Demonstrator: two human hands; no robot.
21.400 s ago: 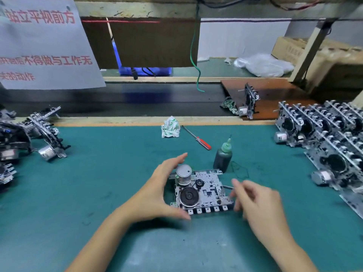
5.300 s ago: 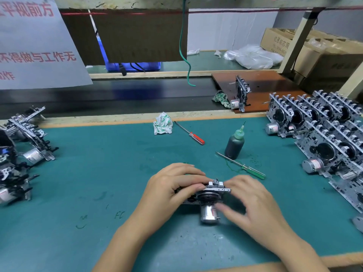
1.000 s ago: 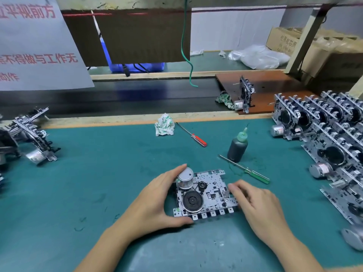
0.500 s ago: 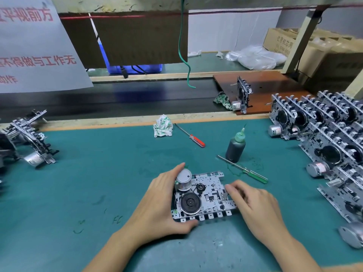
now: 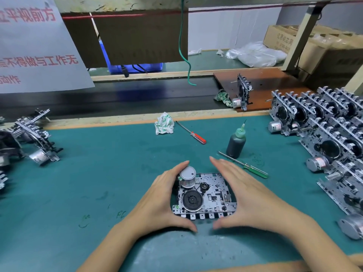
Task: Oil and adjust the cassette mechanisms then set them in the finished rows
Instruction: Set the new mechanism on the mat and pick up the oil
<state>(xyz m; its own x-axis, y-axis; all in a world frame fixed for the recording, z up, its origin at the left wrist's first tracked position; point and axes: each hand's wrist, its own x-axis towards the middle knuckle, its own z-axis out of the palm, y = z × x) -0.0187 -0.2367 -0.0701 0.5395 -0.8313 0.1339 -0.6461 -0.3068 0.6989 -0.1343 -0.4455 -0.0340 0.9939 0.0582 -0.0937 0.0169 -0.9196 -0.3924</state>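
A cassette mechanism (image 5: 204, 195) lies flat on the green mat (image 5: 108, 163), its silver motor and black flywheel facing up. My left hand (image 5: 157, 201) holds its left side, fingers beside the motor and thumb along the front edge. On the other side my right hand (image 5: 253, 199) holds the right edge, fingers reaching past the far corner and thumb at the front. The dark oil bottle (image 5: 235, 144) with a green nozzle stands upright behind. Rows of mechanisms (image 5: 324, 134) stand on edge at the right.
A green-handled screwdriver (image 5: 253, 169) lies just behind my right hand and a red-handled screwdriver (image 5: 193, 133) farther back beside a crumpled rag (image 5: 164, 123). More mechanisms (image 5: 35, 142) are piled at the left edge. One mechanism (image 5: 242, 93) stands on a brown board beyond the mat.
My right hand has moved from the mechanism's right front corner to wrap along its whole right side. The left hand keeps its hold. The mechanism stays flat on the mat.
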